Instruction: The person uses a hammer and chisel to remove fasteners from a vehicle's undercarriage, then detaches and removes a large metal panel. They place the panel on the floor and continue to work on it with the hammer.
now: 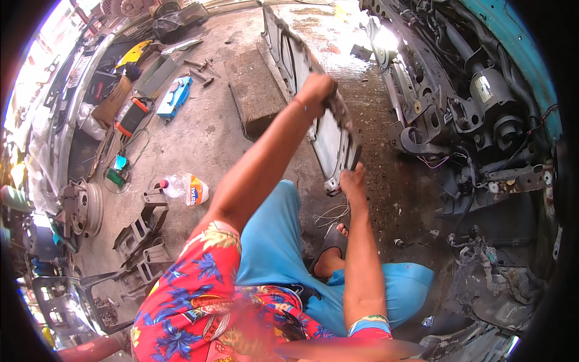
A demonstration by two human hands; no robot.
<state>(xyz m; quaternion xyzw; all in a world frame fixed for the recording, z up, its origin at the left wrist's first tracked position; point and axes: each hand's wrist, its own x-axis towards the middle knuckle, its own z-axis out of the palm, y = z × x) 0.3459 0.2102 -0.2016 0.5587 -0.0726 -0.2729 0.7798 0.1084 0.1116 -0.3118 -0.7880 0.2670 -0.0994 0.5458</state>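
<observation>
Panel (327, 148): pale grey, far face hidden
Left hand (316, 92): clasping edge, fingertips unclear
Right hand (354, 179): pinching near end

PLACE: vehicle repair workshop | VEHICLE: stripped section (482, 90) at right, hoses and wiring exposed, teal bodywork (526, 45) along its edge | PARTS: bare wheel rim (91, 208) and dark metal brackets (145, 229) lying at left | TOOLS: hammer-like tools (204, 78) set down on the floor | FLOOR: stained concrete floor (211, 142), dark and wet-looking beside the vehicle
</observation>
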